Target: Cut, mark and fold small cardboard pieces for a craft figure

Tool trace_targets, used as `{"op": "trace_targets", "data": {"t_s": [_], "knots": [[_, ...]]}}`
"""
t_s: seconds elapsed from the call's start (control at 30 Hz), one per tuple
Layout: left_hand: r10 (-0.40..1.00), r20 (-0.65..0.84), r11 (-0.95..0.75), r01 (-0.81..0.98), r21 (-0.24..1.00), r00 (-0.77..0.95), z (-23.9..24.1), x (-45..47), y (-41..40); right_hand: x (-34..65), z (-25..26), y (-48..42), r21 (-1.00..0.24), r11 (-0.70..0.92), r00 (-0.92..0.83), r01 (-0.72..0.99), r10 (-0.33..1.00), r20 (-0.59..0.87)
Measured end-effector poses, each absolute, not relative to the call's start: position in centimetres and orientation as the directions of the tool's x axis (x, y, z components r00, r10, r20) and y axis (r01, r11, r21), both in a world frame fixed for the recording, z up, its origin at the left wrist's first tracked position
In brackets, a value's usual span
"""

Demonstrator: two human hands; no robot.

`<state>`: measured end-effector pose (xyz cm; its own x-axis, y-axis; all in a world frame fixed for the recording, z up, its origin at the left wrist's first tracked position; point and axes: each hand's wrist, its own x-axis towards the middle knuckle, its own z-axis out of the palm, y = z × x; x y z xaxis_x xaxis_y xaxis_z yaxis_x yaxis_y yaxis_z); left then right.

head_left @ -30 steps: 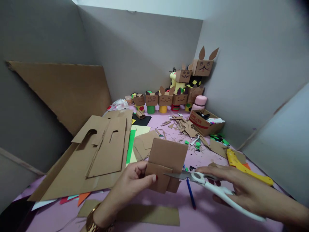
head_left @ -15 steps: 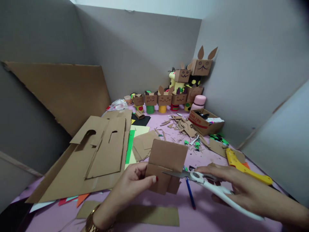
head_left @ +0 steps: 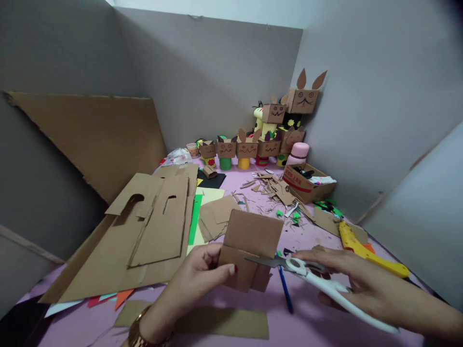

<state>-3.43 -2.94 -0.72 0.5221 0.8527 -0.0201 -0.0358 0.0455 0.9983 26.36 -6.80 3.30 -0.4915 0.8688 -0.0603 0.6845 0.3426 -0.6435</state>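
My left hand (head_left: 197,279) pinches a folded brown cardboard piece (head_left: 249,241) by its left edge and holds it upright over the pink table (head_left: 307,327). White-handled scissors (head_left: 311,277) are gripped in my right hand (head_left: 354,279), and their metal blades cut into the lower flap of the cardboard from the right. A blue pen (head_left: 285,289) lies on the table just under the blades.
Large cardboard sheets (head_left: 144,231) with cut-outs lie to the left over coloured paper. A yellow tool (head_left: 365,250) lies at the right. Scraps (head_left: 275,190), an open small box (head_left: 307,182), a pink bottle (head_left: 299,153) and cardboard animal figures (head_left: 249,147) stand at the back corner.
Almost nothing has changed. The cardboard piece and scissors have stayed together, shifting only a little in the view.
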Motion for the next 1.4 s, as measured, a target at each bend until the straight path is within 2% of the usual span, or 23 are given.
{"op": "trace_targets", "data": {"t_s": [0.47,0.8,1.4], "knots": [[0.842,-0.051,0.094,-0.052,0.994,0.537,-0.9,-3.3,-3.1,26.0,3.5,-6.9,-0.667,0.353,-0.49,0.656,0.871,-0.022],[0.845,-0.052,0.08,-0.029,0.996,0.532,-1.1,-3.5,-3.0,26.0,3.5,-7.4,-0.577,0.355,-0.474,0.735,0.878,-0.064],[0.832,-0.071,0.097,-0.019,0.995,0.55,-0.9,-3.2,-3.1,26.1,3.1,-7.5,-0.613,0.33,-0.449,0.718,0.892,-0.046]]}}
